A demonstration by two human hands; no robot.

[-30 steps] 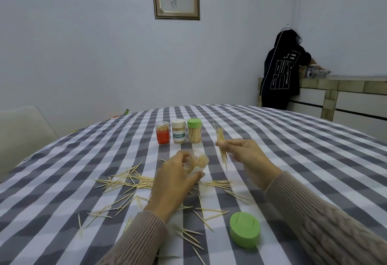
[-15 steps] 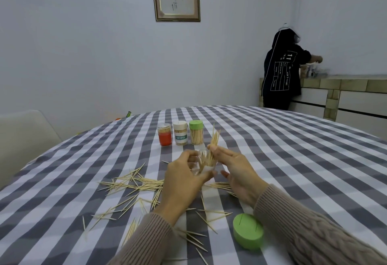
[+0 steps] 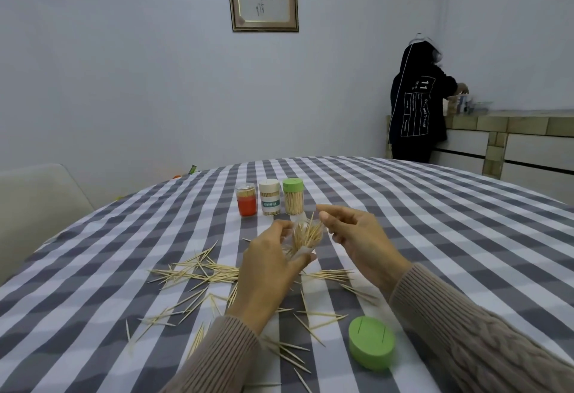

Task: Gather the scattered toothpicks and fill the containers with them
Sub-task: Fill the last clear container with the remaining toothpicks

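My left hand (image 3: 269, 271) grips a small clear container (image 3: 302, 242), tilted, with a bundle of toothpicks sticking out of its mouth. My right hand (image 3: 357, 238) hovers just right of the container's mouth, fingers spread, holding nothing. Several loose toothpicks (image 3: 198, 274) lie scattered on the checked tablecloth under and left of my hands. A loose green lid (image 3: 371, 342) lies near the front right. Three containers stand in a row behind: an orange one (image 3: 246, 200), a cream labelled one (image 3: 269, 197) and a green-lidded one (image 3: 293, 196).
The round table (image 3: 435, 237) with its grey and white checked cloth stretches far to the right. A pale chair (image 3: 37, 203) stands at the left edge. A person in a black hooded top (image 3: 416, 103) stands at a counter in the far right corner.
My right hand carried a bundle of toothpicks to the container, pushed it into the mouth and let go. Its fingers are now apart beside the container.
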